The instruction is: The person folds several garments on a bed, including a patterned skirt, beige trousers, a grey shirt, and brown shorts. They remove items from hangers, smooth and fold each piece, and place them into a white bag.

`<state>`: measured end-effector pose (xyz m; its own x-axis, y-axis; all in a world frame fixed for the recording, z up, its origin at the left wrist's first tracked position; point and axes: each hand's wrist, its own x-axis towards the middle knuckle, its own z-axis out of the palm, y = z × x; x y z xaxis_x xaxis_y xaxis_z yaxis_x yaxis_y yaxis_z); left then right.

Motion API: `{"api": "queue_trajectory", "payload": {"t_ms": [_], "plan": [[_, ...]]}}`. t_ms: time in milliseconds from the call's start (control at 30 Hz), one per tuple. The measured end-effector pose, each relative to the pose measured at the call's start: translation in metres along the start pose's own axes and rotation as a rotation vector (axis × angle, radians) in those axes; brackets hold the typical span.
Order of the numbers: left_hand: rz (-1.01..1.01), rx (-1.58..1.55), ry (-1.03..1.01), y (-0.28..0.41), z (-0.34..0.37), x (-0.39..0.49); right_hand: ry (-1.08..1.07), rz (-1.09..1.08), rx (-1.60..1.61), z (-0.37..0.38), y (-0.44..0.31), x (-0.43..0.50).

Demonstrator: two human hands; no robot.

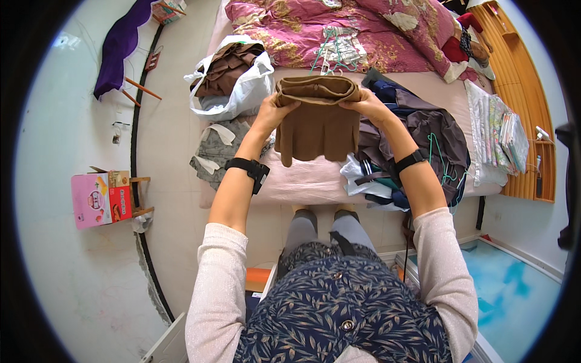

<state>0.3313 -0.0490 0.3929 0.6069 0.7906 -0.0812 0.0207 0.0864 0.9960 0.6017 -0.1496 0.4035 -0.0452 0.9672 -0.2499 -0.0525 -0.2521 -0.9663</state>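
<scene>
My left hand (275, 115) and my right hand (370, 108) grip opposite sides of a brown folded garment (320, 129), thumbs in front. Its rolled or folded upper edge is turned up towards me and its pleated part hangs down above the bed. Beyond my left hand, a white plastic bag (256, 81) holds brown cloth (224, 75). Grey patterned clothing (218, 152) lies below the bag. Beside my right hand is a loose heap of dark clothes (433, 122), with a green hanger (435, 152) on it and white and blue garments (370, 179) at its near edge.
The bed (299, 181) carries a pink floral quilt (299, 27) with hangers on it. Folded floral fabrics (497, 127) lie at the right by a wooden headboard (513, 90). A person (476, 47) is partly visible at the upper right. A pink box (91, 199) stands at the left.
</scene>
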Motion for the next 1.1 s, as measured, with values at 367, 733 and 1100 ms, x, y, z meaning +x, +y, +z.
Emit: {"api": "queue_trajectory", "payload": {"t_ms": [367, 733, 1100], "plan": [[0.410, 0.825, -0.164, -0.119, -0.033, -0.075, -0.217, -0.476, -0.746, 0.027, 0.150, -0.031], [0.146, 0.896, -0.618, -0.369, 0.005, -0.215, -0.428, -0.300, -1.039, 0.064, 0.418, -0.105], [0.244, 0.761, -0.631, -0.425, 0.095, -0.064, -0.525, -0.322, -0.986, 0.058, 0.439, -0.103]]}}
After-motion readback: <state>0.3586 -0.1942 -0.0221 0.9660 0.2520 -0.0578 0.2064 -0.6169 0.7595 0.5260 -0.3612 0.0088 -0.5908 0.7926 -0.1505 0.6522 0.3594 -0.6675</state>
